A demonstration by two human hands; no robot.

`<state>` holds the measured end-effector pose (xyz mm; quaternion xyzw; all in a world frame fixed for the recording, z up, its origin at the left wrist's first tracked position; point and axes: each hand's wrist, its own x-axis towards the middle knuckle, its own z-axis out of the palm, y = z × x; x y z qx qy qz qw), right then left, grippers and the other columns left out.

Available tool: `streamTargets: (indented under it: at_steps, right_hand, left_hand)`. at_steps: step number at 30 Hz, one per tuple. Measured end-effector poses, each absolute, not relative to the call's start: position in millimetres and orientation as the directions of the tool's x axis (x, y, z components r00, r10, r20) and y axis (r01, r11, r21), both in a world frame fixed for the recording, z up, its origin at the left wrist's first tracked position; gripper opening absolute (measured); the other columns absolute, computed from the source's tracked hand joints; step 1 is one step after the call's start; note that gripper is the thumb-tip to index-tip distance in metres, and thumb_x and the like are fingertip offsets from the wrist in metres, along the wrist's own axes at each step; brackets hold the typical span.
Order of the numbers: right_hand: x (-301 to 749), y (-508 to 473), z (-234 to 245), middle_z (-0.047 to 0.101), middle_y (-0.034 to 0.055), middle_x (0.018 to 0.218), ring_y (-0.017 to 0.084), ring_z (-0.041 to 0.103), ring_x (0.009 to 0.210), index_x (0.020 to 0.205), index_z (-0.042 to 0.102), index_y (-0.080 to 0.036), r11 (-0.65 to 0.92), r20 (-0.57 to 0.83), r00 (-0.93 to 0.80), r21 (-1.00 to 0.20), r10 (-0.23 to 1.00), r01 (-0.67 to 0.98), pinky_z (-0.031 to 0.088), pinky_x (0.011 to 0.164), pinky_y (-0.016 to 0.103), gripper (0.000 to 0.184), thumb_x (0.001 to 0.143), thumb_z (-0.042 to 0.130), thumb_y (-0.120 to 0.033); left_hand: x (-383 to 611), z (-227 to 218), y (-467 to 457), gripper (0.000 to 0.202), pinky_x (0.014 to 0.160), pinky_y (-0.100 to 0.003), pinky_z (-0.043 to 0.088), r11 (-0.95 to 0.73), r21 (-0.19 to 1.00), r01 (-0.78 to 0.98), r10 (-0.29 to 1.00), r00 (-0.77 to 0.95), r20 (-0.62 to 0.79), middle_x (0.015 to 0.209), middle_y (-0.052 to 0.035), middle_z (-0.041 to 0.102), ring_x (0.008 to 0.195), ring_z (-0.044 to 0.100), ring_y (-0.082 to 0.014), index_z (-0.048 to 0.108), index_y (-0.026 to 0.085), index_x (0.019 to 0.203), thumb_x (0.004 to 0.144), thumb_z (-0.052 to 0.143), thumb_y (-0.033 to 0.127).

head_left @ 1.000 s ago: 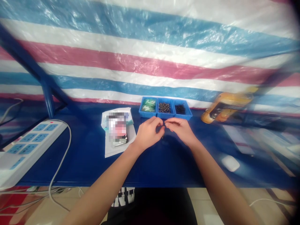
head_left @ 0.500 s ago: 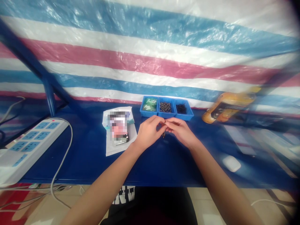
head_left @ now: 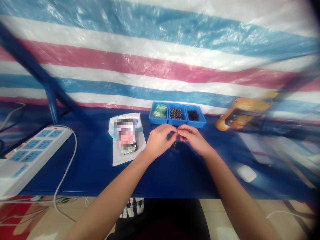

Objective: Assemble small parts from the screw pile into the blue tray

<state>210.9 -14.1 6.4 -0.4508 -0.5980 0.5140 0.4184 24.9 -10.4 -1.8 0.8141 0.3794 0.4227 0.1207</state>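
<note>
My left hand (head_left: 161, 140) and my right hand (head_left: 191, 137) meet fingertip to fingertip above the blue table (head_left: 172, 176). Both are closed in a pinch, and whatever lies between the fingertips is too small to make out. Just below the fingers a small brass-coloured piece (head_left: 174, 144) shows; whether it is held or lies on the table I cannot tell. Right behind the hands stand three joined blue bins: one with green-and-white packets (head_left: 159, 111), one with small metallic parts (head_left: 176, 114), one with small black parts (head_left: 193, 115).
Left of the hands, a phone (head_left: 130, 148) lies on a white plastic packet (head_left: 118, 156). A white power strip (head_left: 37, 150) with a cable takes up the left side. To the right are a yellow bottle (head_left: 240, 113) on its side and a white rounded case (head_left: 246, 173).
The fingers of my right hand have shifted slightly and curl in more at the tips. My left hand stays almost in place, and the small brass-coloured piece still shows below.
</note>
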Motion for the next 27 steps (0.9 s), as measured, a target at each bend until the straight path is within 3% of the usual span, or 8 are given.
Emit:
streamTargets:
  at_steps: [7, 9, 12, 14, 16, 20, 24, 27]
  right_hand:
    - [212.8, -9.3, -0.5, 0.052, -0.0020, 0.062, 0.011, 0.046, 0.057, 0.070, 0.057, -0.019, 0.019, -0.001, -0.202, -0.995, 0.979, 0.098, 0.039, 0.059, 0.027, 0.039, 0.087, 0.060, -0.054]
    - [212.6, -6.9, -3.5, 0.058, -0.0017, 0.069, 0.011, 0.050, 0.057, 0.088, 0.062, -0.021, 0.007, 0.004, -0.093, -0.999, 0.996, 0.033, 0.039, 0.058, 0.027, 0.035, 0.085, 0.063, -0.055]
    - [213.9, -3.8, -5.8, 0.067, 0.0000, 0.088, 0.012, 0.055, 0.059, 0.127, 0.051, -0.028, 0.003, 0.002, 0.044, -1.000, 0.999, -0.011, 0.039, 0.057, 0.026, 0.053, 0.084, 0.064, -0.056]
    - [215.8, -3.3, -6.3, 0.067, 0.0009, 0.089, 0.012, 0.055, 0.059, 0.131, 0.050, -0.028, 0.010, 0.013, 0.035, -0.997, 0.999, 0.074, 0.040, 0.057, 0.027, 0.054, 0.085, 0.063, -0.054]
    - [217.6, -4.9, -6.7, 0.067, 0.0014, 0.086, 0.013, 0.056, 0.062, 0.123, 0.058, -0.025, 0.061, 0.057, -0.022, -0.963, 0.998, 0.263, 0.042, 0.061, 0.028, 0.046, 0.086, 0.061, -0.053]
    - [218.4, -12.0, -7.1, 0.067, 0.0005, 0.081, 0.017, 0.059, 0.069, 0.111, 0.067, -0.025, 0.247, 0.060, -0.304, -0.741, 0.951, 0.624, 0.042, 0.064, 0.029, 0.042, 0.079, 0.071, -0.052]
    - [217.2, -15.2, -7.0, 0.066, -0.0015, 0.076, 0.017, 0.060, 0.068, 0.121, 0.062, -0.025, 0.311, 0.000, -0.404, -0.638, 0.915, 0.704, 0.037, 0.061, 0.027, 0.053, 0.076, 0.075, -0.050]
    - [216.3, -14.3, -7.4, 0.067, -0.0010, 0.078, 0.016, 0.060, 0.069, 0.113, 0.064, -0.025, 0.326, 0.013, -0.396, -0.593, 0.918, 0.737, 0.036, 0.062, 0.026, 0.037, 0.082, 0.070, -0.042]
  left_hand:
    - [23.9, 0.0, -9.4, 0.017, 0.072, -0.026, 0.050, -0.567, 0.568, 0.597, 0.789, 0.194, 0.583, 0.090, -0.0025, 0.072, 0.079, 0.066, -0.0150, 0.067, 0.021, 0.096, 0.095, 0.054, 0.033]
    - [22.8, -0.1, -7.4, 0.017, 0.072, -0.027, 0.049, -0.530, 0.582, 0.617, 0.808, 0.158, 0.568, 0.090, -0.0022, 0.072, 0.078, 0.065, -0.0148, 0.067, 0.021, 0.093, 0.095, 0.053, 0.032]
    - [21.4, -2.4, -4.2, 0.016, 0.075, -0.028, 0.050, -0.481, 0.589, 0.649, 0.835, 0.135, 0.534, 0.090, -0.0014, 0.071, 0.078, 0.064, -0.0152, 0.066, 0.022, 0.094, 0.095, 0.052, 0.029]
    - [20.7, -5.6, -2.2, 0.015, 0.076, -0.029, 0.050, -0.443, 0.570, 0.692, 0.856, 0.139, 0.497, 0.094, -0.0015, 0.070, 0.080, 0.065, -0.0163, 0.066, 0.023, 0.096, 0.095, 0.052, 0.029]
    - [19.8, -10.0, -0.7, 0.015, 0.078, -0.031, 0.051, -0.405, 0.522, 0.751, 0.877, 0.159, 0.453, 0.099, -0.0029, 0.069, 0.088, 0.065, -0.0194, 0.067, 0.025, 0.099, 0.093, 0.054, 0.030]
    - [18.1, -18.7, -0.1, 0.017, 0.077, -0.034, 0.051, -0.371, 0.403, 0.837, 0.912, 0.247, 0.326, 0.100, -0.0060, 0.066, 0.097, 0.063, -0.0249, 0.069, 0.025, 0.101, 0.090, 0.058, 0.031]
    - [18.6, -20.7, -3.0, 0.021, 0.074, -0.033, 0.049, -0.388, 0.327, 0.862, 0.918, 0.330, 0.220, 0.098, -0.0068, 0.065, 0.093, 0.063, -0.0241, 0.069, 0.025, 0.102, 0.094, 0.053, 0.035]
    - [20.0, -17.4, -5.0, 0.023, 0.074, -0.032, 0.048, -0.394, 0.295, 0.871, 0.918, 0.357, 0.172, 0.099, -0.0063, 0.065, 0.092, 0.064, -0.0228, 0.068, 0.025, 0.102, 0.096, 0.049, 0.035]
